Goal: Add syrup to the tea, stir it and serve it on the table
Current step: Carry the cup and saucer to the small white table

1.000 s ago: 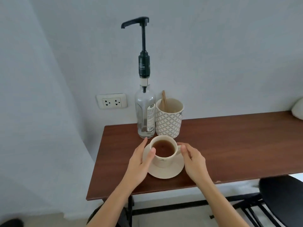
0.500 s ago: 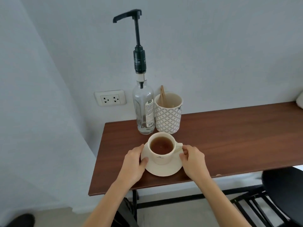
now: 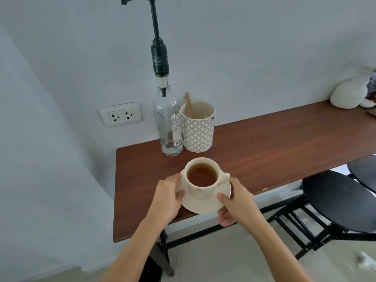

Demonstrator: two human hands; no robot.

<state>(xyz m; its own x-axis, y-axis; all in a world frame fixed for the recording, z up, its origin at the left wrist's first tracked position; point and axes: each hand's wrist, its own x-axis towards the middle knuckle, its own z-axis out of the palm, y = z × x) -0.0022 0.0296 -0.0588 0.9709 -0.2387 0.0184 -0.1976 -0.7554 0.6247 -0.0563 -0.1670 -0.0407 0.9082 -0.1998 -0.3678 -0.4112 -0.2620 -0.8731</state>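
Our left hand (image 3: pixel 167 197) and right hand (image 3: pixel 237 202) pinched opposite edges of the saucer (image 3: pixel 205 205), thumbs on top, with the cup (image 3: pixel 202 178) of tea between them. The syrup bottle (image 3: pixel 167 123) and stick holder (image 3: pixel 198 127) stood just beyond our hands. We judged syrup and stirring done or skipped; we could not tell. Serving remained.

A home corner or small café nook, by the look of it: a narrow wooden surface (image 3: pixel 264 143) set against a plain white wall (image 3: pixel 244 47) with a socket (image 3: pixel 120 117), black stools (image 3: pixel 337 202) alongside, a syrup pump bottle (image 3: pixel 167 123), a patterned holder (image 3: pixel 198 129) with wooden stirrers (image 3: pixel 189 105), and a white plush toy (image 3: pixel 350 92) at the far end.
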